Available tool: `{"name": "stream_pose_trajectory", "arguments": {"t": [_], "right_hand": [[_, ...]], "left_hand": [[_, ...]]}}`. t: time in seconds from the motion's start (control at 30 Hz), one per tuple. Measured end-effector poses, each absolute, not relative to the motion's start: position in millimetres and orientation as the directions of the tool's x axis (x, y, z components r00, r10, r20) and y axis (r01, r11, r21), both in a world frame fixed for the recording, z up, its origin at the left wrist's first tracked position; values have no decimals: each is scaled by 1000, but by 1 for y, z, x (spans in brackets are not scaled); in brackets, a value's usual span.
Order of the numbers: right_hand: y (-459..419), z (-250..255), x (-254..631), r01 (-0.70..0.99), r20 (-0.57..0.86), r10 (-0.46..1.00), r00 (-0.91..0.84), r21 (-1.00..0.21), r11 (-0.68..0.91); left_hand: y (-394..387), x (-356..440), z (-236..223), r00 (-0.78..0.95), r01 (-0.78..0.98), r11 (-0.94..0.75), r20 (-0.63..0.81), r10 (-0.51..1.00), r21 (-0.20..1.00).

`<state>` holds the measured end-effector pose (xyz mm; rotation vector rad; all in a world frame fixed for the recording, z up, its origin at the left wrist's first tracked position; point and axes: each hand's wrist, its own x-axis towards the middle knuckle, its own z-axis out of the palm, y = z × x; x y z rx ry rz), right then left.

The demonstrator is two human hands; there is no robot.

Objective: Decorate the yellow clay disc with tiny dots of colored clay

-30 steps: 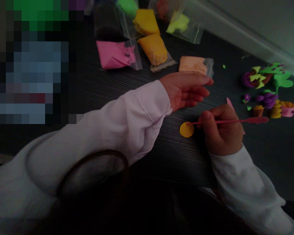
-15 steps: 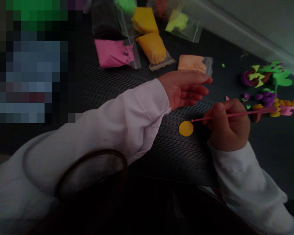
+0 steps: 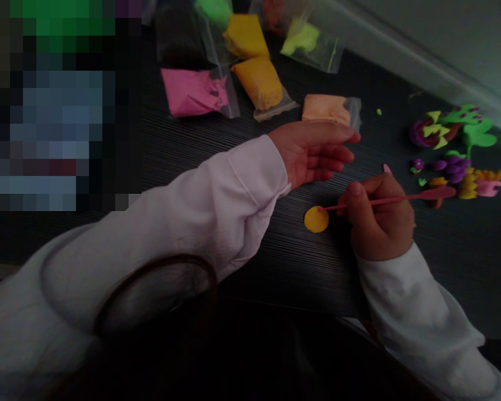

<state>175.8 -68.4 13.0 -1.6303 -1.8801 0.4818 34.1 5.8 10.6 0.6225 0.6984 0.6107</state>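
Taking the yellow disc [image 3: 315, 221] as landmark, a pink packet [image 3: 187, 93] lies far to its left and beyond it on the dark tabletop [image 3: 275, 267]; an orange-yellow packet [image 3: 261, 83] lies nearer, also beyond it; the left hand [image 3: 313, 153] is just beyond the disc, its grip loose and slightly curled, holding nothing that shows, close to a peach packet [image 3: 325, 107].

The disc lies flat, faint marks on its face; the tip of a pink tool [image 3: 436, 194], a moment ago just off the disc's right edge, is now over its far right part and seems to touch it, so the tool appears to be working the face again; right of the disc, the right hand [image 3: 379, 220] has shifted left, its grip narrow, pinching the shaft; well right lie purple [image 3: 457, 169] and green shapes [image 3: 478, 135].
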Motion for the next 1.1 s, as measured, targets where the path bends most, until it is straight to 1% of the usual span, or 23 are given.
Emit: {"name": "stream_pose_trajectory", "arguments": {"t": [0.1, 0.23, 0.3, 0.4, 0.47, 0.6, 0.73, 0.77, 0.8, 0.83, 0.9, 0.93, 0.97, 1.0, 1.03, 1.1], "right_hand": [[-68, 12, 176, 749, 200, 978, -56, -639, 174], [-67, 9, 177, 657, 212, 977, -13, -735, 168], [-67, 9, 176, 666, 215, 976, -19, -726, 172], [-68, 10, 176, 741, 222, 972, -70, -640, 200], [-69, 12, 175, 767, 215, 973, -86, -609, 203], [-69, 13, 176, 728, 188, 981, -45, -666, 161], [-69, 10, 177, 696, 147, 986, -83, -700, 163], [-69, 8, 177, 671, 138, 987, -84, -724, 158], [-70, 6, 178, 635, 136, 990, -44, -761, 132], [-69, 4, 179, 568, 148, 989, -15, -813, 130], [-68, 1, 183, 439, 215, 977, 2, -878, 192], [-67, 0, 186, 414, 240, 971, 4, -884, 217], [-65, -1, 189, 453, 231, 973, 0, -867, 206], [-64, -1, 193, 527, 238, 971, 33, -829, 185], [-62, 0, 198, 634, 247, 966, 76, -759, 144], [-60, 0, 205, 827, 220, 973, 72, -559, 66]], "left_hand": [[6, 35, 10, 589, -289, 649, -403, 700, 704], [7, 34, 9, 591, -277, 649, -407, 696, 708], [7, 34, 9, 596, -275, 653, -408, 691, 705], [6, 34, 9, 592, -273, 653, -412, 693, 707], [6, 34, 10, 582, -273, 650, -416, 699, 709], [7, 34, 10, 586, -290, 658, -415, 696, 694], [8, 33, 8, 618, -326, 686, -403, 675, 650], [8, 33, 7, 622, -332, 691, -402, 672, 642], [8, 33, 6, 628, -341, 699, -402, 667, 628], [7, 32, 5, 636, -354, 703, -393, 665, 617], [6, 30, 2, 650, -366, 714, -385, 655, 597], [6, 29, 1, 648, -370, 716, -388, 655, 591], [5, 29, 0, 646, -368, 719, -395, 654, 589], [4, 28, 0, 639, -362, 718, -403, 655, 594], [3, 27, 0, 633, -346, 708, -403, 661, 616], [2, 26, 0, 630, -309, 683, -395, 668, 662]]}}
